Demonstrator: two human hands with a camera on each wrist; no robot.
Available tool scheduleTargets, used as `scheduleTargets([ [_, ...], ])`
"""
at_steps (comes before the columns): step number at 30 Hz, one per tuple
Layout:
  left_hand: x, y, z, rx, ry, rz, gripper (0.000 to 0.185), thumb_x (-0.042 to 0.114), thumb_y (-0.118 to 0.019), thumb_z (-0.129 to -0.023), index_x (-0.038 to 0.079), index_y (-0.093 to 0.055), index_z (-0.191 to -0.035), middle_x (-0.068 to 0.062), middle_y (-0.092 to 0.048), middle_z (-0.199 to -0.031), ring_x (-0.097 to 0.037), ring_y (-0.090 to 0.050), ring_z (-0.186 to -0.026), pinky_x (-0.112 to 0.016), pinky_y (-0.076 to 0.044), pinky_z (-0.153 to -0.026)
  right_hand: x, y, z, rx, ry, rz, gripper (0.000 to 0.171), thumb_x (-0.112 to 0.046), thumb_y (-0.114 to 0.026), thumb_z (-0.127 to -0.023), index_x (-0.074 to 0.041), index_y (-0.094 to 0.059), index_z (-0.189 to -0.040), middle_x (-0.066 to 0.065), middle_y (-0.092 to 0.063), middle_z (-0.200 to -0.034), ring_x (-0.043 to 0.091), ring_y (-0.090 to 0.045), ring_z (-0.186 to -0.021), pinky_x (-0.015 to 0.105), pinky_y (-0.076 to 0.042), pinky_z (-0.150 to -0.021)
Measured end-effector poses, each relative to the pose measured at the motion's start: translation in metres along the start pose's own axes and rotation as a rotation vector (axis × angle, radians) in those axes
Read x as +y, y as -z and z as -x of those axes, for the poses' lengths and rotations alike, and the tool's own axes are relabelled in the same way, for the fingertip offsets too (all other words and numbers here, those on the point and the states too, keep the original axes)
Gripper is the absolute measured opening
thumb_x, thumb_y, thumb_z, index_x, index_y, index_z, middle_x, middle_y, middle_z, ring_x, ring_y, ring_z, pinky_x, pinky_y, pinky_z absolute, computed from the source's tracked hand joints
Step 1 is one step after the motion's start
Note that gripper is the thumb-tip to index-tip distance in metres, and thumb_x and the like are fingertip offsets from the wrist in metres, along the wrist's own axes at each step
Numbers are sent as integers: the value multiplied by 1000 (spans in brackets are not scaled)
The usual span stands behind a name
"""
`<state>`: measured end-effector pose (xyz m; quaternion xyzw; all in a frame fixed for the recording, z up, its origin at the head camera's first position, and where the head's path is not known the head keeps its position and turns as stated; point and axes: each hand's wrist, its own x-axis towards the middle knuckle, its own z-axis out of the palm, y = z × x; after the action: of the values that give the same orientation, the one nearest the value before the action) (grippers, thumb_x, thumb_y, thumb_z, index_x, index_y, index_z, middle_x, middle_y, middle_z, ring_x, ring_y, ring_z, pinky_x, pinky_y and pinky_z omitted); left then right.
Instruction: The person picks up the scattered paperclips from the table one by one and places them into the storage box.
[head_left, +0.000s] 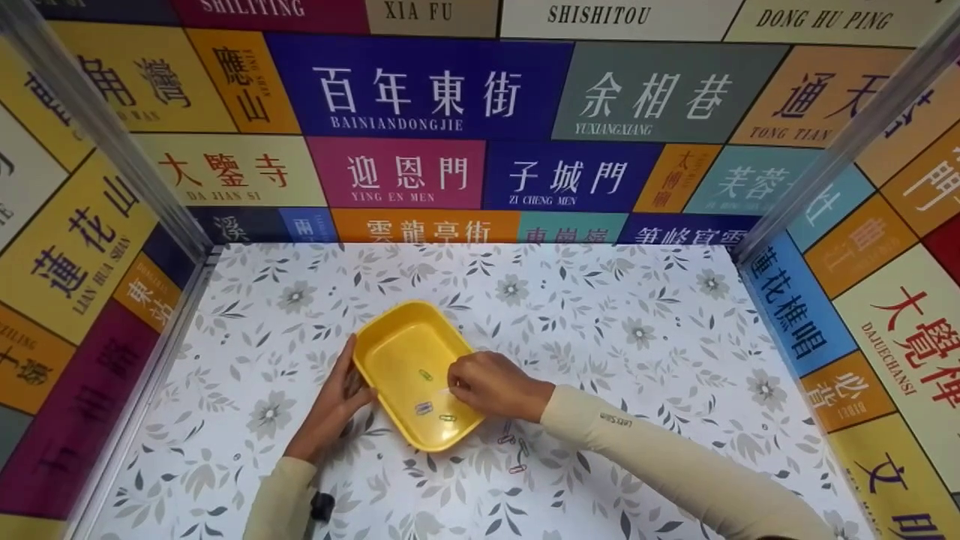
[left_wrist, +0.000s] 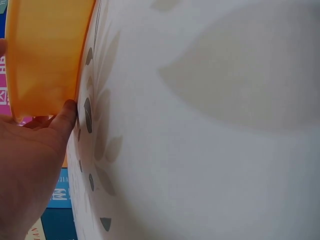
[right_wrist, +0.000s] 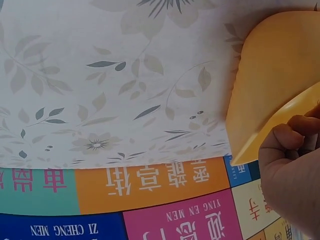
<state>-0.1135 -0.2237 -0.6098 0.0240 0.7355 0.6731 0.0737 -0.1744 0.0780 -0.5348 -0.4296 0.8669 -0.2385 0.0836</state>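
A yellow plastic tray (head_left: 397, 322) rests on the floral tabletop, with several small paper clips (head_left: 425, 408) lying inside it. My left hand (head_left: 330, 409) holds the tray's left side; in the left wrist view, a fingertip (left_wrist: 70, 107) touches the outer wall near the base. Over the tray's right rim reaches my right hand (head_left: 491, 386), its fingers curled and pinching a small pale thing, apparently a paper clip (head_left: 442, 391), above the tray floor. The right wrist view shows that hand (right_wrist: 292, 160) beside the rim, but the fingertips are mostly hidden there.
Several loose paper clips (head_left: 517, 450) lie on the white floral tabletop (head_left: 600, 375), just right of the tray and below the right forearm. Colourful panels with printed place names (head_left: 420, 90) enclose the table at the back and both sides.
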Motion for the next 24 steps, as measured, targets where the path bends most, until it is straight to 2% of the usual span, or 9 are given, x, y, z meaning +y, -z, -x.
scheduleTargets([
  [7, 2, -1, -1, 13, 32, 4, 102, 13, -72, -108, 21, 0, -180, 0, -5, -186, -24, -13, -170, -44, -18, -137, 4, -2, -8, -33, -15, -23, 16, -5, -72, -99, -12, -75, -85, -3, -67, -76, 11, -55, -66, 22, -46, -62],
  [17, 2, -1, -1, 11, 24, 3, 101, 12, -71, -109, 19, 1, -179, -3, -4, -186, -26, -13, -170, -45, -17, -136, 3, -5, -20, -78, -48, -14, 17, -6, -71, -101, -12, -75, -86, -3, -69, -78, 11, -57, -67, 20, -48, -62],
  [24, 2, -1, -1, 15, 37, -5, 103, 12, -72, -108, 21, 2, -179, 0, -5, -186, -24, -14, -170, -38, -19, -136, 3, -10, -26, -81, -47, 0, 19, -7, -70, -102, -12, -75, -85, -4, -66, -75, 12, -56, -65, 22, -46, -61],
])
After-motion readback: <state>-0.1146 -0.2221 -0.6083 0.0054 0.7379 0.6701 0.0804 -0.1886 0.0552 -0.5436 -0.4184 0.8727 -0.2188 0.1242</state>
